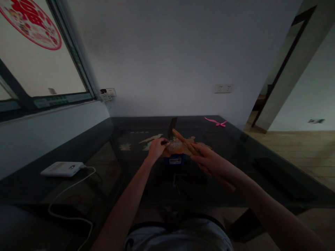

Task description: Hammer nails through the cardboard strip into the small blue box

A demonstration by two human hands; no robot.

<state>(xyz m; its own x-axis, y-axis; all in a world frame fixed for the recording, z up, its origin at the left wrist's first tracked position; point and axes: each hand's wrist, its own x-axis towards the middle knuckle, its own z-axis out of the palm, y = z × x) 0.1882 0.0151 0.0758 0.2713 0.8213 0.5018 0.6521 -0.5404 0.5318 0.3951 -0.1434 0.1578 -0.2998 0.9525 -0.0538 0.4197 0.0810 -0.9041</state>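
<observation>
My right hand [206, 157] is wrapped around the wooden handle of a hammer [186, 143]. The dark hammer head points away from me, above a clear, crinkled plastic-wrapped orange-brown thing [178, 149] whose kind I cannot make out. This sits on a small blue box [175, 160] with a white label, at the middle of the table. On the left side of the wrapped thing, my left hand [156, 149] has its fingers closed by its edge. Something small and dark shows at those fingertips, too dim to name. Whether the hammer head touches the wrapped thing, I cannot tell.
The dark glossy table [125, 184] meets the wall at the back. A white power bank [62, 169] with a white cable [66, 188] lies at the left. A pink ribbon [216, 122] is at the far right corner, a black flat object [281, 178] at the right edge.
</observation>
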